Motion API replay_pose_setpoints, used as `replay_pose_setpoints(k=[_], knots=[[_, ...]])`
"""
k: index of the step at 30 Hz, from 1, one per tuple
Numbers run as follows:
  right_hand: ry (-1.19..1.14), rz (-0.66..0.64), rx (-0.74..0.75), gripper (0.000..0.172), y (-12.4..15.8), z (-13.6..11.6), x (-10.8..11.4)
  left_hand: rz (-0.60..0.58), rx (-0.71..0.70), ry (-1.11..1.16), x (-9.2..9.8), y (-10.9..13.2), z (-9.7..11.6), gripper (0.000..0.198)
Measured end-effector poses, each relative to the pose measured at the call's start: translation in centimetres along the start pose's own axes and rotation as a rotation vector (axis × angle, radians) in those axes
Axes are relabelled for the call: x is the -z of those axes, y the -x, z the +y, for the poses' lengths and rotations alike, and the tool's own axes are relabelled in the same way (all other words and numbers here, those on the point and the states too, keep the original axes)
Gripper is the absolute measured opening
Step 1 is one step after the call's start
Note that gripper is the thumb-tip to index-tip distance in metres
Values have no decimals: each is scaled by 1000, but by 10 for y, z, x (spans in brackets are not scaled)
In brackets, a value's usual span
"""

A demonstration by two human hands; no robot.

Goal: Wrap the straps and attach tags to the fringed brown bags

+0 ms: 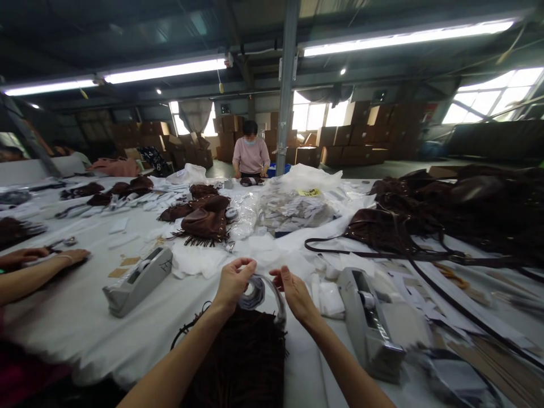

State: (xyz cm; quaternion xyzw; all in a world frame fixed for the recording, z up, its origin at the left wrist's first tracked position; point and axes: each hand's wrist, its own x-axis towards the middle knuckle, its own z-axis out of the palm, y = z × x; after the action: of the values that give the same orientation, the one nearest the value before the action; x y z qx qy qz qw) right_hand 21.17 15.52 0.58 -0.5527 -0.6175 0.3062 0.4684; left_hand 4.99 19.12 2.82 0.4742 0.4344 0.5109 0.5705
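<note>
My left hand (233, 280) and my right hand (295, 294) are raised over a dark brown fringed bag (244, 354) lying at the near edge of the white table (76, 311). Both hands pinch a strip of clear film or tape (260, 292) that curves between them. The left fingers are closed on its left end. The right fingers grip its right side. A grey tape dispenser (138, 280) sits to the left, and a second grey tape dispenser (372, 326) to the right.
Another person's forearms (38, 263) rest on the table at far left. A person in pink (250, 156) works at the far side. Brown fringed bags (204, 218), plastic packets (293, 209), a dark bag pile with straps (425, 226) and cardboard boxes behind.
</note>
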Motion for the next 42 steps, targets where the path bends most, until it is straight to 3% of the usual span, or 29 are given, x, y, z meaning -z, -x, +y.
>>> replay_pose_setpoints(k=[4, 9, 12, 17, 20, 24, 29, 31, 34, 40, 42], knots=[[81, -81, 116, 65, -2, -10, -12, -4, 37, 69, -11, 1, 6, 42], [71, 32, 147, 54, 7, 2, -30, 81, 104, 355, -24, 5, -5, 41], [129, 31, 142, 48, 12, 9, -25, 16, 140, 369, -21, 4, -10, 41], [530, -163, 171, 35, 14, 12, -14, -401, 129, -265, 2, -5, 0, 41], [725, -307, 265, 33, 10, 8, -17, -497, 0, -569, 7, -9, 3, 34], [653, -263, 261, 31, 1, 9, -20, -376, -56, -524, -3, -9, -12, 34], [498, -185, 210, 30, 5, 28, -17, -209, 109, -213, -13, -5, -36, 44], [490, -147, 189, 38, 9, 36, -15, -286, 226, -170, -9, -2, -37, 49], [469, -58, 187, 48, 14, 45, -13, -507, 340, -127, 3, 0, -28, 53], [385, 55, 235, 54, 24, 52, -16, -735, 603, -31, 28, 4, -5, 35], [343, 108, 237, 55, 29, 52, -21, -815, 601, 12, 29, 8, -3, 34]])
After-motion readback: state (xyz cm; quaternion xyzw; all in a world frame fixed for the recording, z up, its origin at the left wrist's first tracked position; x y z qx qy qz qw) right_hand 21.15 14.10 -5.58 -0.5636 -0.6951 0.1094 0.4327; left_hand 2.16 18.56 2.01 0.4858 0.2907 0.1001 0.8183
